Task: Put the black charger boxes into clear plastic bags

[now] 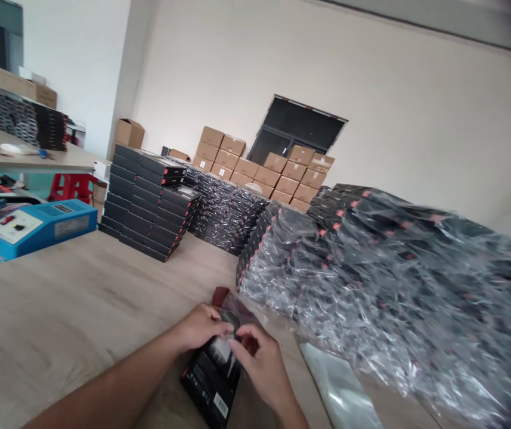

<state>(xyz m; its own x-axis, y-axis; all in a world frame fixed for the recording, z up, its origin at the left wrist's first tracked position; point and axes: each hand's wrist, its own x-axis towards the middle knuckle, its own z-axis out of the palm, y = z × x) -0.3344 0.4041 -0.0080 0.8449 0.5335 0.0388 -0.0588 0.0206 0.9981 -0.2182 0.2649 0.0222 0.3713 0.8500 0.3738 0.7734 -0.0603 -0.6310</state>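
Observation:
A flat black box [213, 372] with red edges and a white barcode label lies on the table before me. Clear plastic wrap [235, 307] covers its far end. My left hand [204, 326] is closed at the far left of the box, thumb and fingers pinching the plastic. From the other side my right hand [259, 356] pinches the plastic too, its fingertips near the left thumb. A dark reddish-brown piece [220, 296] shows just beyond the hands; I cannot make out what it is. To the right lies a stack of flat clear plastic bags [340, 384].
Many plastic-wrapped black boxes [371, 286] form a high pile on the right. Bare black boxes [148, 205] are stacked at the back left. A blue machine [43, 226] stands at the left. Cardboard cartons [259, 173] rise behind, and a red stool [71, 187] is under another table.

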